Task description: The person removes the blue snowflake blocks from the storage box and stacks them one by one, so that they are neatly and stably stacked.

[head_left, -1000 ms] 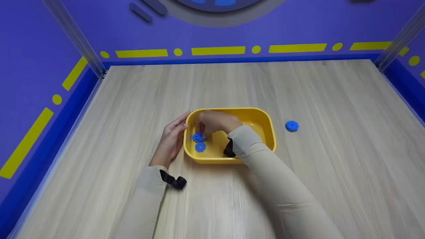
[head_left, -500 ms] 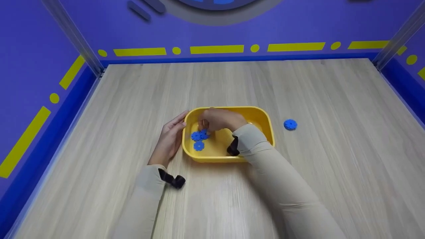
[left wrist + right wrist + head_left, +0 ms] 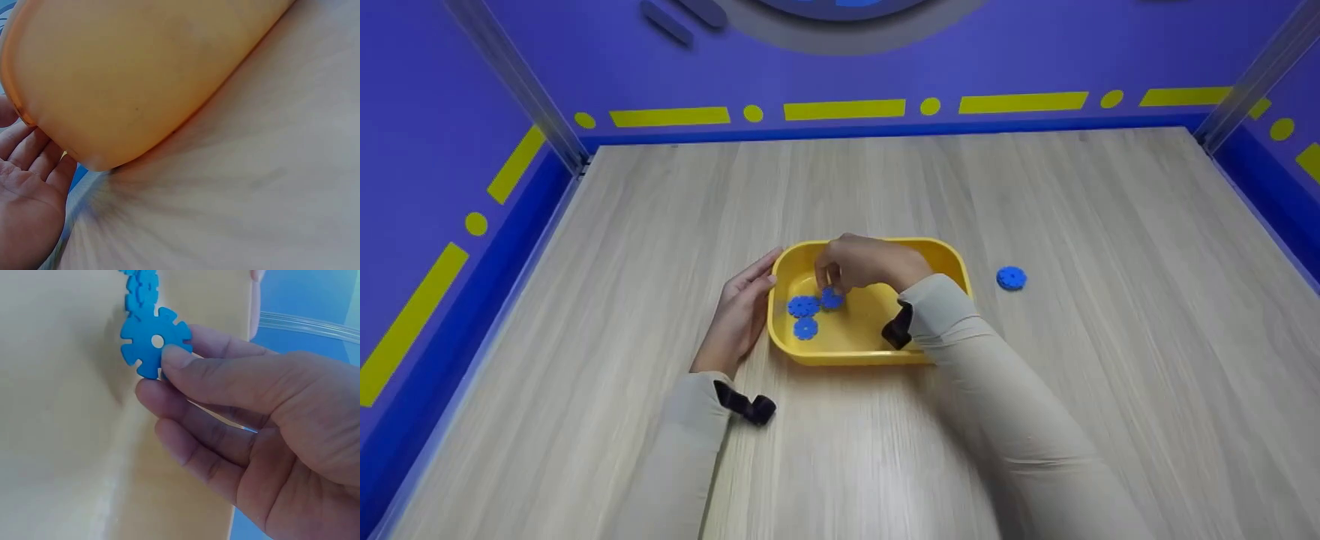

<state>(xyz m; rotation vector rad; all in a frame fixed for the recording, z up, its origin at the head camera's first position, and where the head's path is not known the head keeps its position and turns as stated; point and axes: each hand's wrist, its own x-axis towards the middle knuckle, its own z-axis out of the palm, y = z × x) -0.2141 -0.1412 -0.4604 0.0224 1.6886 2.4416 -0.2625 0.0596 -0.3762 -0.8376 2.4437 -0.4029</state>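
Observation:
A yellow plastic bin (image 3: pixel 847 358) sits on the table. Inside it my right hand (image 3: pixel 874 262) pinches a blue notched interlocking disc (image 3: pixel 140 337) between thumb and fingers, low over the bin floor. More blue discs (image 3: pixel 802 306) lie overlapping to the left of the held one, with a single disc (image 3: pixel 805 328) just in front of them. My left hand (image 3: pixel 739 315) rests against the bin's outer left wall, thumb near the rim. In the left wrist view its fingers (image 3: pixel 31 149) extend fairly straight along the bin's outside.
To the right of the bin, further blue discs (image 3: pixel 1011 278) lie stacked on the wood-grain table (image 3: pixel 1110 337). Purple panels with yellow marks (image 3: pixel 844 110) wall in the back and sides. A black wrist camera (image 3: pixel 757 410) is strapped to the left sleeve.
My right hand has drawn a blue disc rightward, apart from the overlapping discs in the bin. The left hand keeps its place at the bin's wall. The head view has shifted slightly.

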